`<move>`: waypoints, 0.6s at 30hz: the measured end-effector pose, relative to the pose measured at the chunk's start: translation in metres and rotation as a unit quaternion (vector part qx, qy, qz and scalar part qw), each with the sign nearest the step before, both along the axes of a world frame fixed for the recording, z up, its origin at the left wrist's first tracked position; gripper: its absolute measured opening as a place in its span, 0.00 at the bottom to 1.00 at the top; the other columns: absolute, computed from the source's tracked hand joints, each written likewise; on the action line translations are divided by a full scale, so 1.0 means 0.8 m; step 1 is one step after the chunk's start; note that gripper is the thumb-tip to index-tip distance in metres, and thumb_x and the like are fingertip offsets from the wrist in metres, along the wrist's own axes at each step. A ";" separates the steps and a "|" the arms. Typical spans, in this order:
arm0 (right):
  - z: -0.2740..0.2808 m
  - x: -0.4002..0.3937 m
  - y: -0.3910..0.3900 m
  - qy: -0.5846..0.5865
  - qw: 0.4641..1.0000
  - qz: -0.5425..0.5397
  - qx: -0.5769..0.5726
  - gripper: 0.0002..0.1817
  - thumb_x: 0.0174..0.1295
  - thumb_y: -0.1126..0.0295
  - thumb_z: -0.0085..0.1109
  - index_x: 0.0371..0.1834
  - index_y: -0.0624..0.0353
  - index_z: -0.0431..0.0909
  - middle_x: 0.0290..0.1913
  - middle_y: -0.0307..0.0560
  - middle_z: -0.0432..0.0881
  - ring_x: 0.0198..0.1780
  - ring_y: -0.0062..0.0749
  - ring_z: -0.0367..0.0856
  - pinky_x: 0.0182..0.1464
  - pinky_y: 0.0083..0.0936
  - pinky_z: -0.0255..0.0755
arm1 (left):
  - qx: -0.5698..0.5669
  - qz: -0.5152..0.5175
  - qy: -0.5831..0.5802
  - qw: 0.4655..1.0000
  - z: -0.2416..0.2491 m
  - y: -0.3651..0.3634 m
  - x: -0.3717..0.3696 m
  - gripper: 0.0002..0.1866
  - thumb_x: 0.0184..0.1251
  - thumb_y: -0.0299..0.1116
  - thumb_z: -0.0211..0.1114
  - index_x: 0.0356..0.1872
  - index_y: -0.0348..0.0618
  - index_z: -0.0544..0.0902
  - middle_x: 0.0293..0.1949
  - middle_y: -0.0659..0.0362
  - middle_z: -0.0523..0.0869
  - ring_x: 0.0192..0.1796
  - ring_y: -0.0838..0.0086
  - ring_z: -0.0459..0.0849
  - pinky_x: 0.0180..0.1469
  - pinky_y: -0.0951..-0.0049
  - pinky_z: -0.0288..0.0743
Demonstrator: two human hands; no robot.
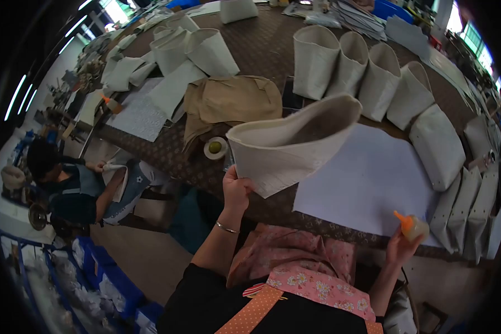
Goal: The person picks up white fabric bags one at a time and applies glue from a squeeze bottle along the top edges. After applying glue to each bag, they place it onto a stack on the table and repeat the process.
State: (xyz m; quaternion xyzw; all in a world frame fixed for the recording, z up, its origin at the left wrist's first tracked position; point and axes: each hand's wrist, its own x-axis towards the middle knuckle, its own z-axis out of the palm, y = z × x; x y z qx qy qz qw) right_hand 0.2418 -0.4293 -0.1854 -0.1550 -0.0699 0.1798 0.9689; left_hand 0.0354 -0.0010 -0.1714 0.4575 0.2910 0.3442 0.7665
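Observation:
My left hand (237, 188) grips the lower corner of a cream fabric pouch (286, 161), its wide mouth gaping upward. The pouch is held up over the near part of the table. Off to the right, my right hand (399, 249) is closed around a small glue bottle (416, 228) with an orange nozzle that points up and left. Beneath and between the two hands lies a large white sheet (367, 181). Past the pouch sits a folded brown cloth bag (234, 103).
Several cream pouches (315, 64) stand in a curved row at the back right, with more (211, 53) at the back left. A small dish (215, 147) holds something green. Another glue bottle (113, 105) is at the left. A co-worker (67, 183) sits at left handling fabric.

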 end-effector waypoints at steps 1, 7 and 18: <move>-0.010 -0.001 0.002 -0.007 1.000 0.006 -0.005 0.27 0.64 0.56 0.49 0.60 0.63 0.60 0.60 0.52 0.66 0.61 0.42 0.66 0.62 0.37 0.65 | -0.054 0.046 -0.015 0.997 0.028 0.003 0.005 0.14 0.38 0.11 0.56 0.27 0.41 0.71 0.32 0.58 0.75 0.30 0.73 0.76 0.23 0.79 0.71; -0.039 0.003 0.000 -0.038 0.997 0.012 -0.068 0.30 0.64 0.54 0.47 0.61 0.64 0.57 0.60 0.56 0.65 0.59 0.46 0.68 0.58 0.40 0.69 | 0.003 0.137 -0.036 0.990 0.070 0.093 0.074 0.13 0.40 0.14 0.57 0.28 0.41 0.68 0.28 0.58 0.74 0.28 0.72 0.77 0.22 0.73 0.72; 0.078 -0.036 0.102 0.259 0.922 -0.233 -0.168 0.30 0.64 0.54 0.48 0.62 0.63 0.57 0.61 0.54 0.64 0.60 0.43 0.67 0.59 0.40 0.68 | 0.357 0.121 0.247 0.893 0.016 0.235 0.298 0.18 0.43 0.25 0.63 0.39 0.36 0.72 0.38 0.50 0.79 0.34 0.65 0.80 0.39 0.70 0.75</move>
